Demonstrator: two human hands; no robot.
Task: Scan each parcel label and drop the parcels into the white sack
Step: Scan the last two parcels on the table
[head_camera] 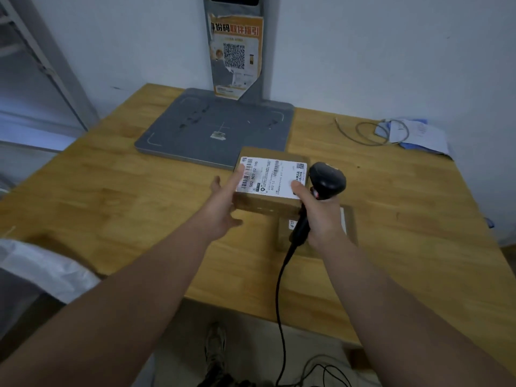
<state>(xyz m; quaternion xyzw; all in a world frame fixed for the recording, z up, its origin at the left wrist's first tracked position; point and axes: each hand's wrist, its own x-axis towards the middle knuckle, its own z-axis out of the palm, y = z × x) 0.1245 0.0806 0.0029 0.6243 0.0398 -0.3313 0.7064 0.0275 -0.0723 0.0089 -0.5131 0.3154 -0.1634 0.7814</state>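
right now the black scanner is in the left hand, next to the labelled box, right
Not quite: the head view shows the black scanner gripped in the right hand, not the left. It is next to the labelled box, as you said.

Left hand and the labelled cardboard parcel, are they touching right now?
Touching. The head view shows the left hand against the left side of the parcel, with one of its fingers lying across the edge of the label.
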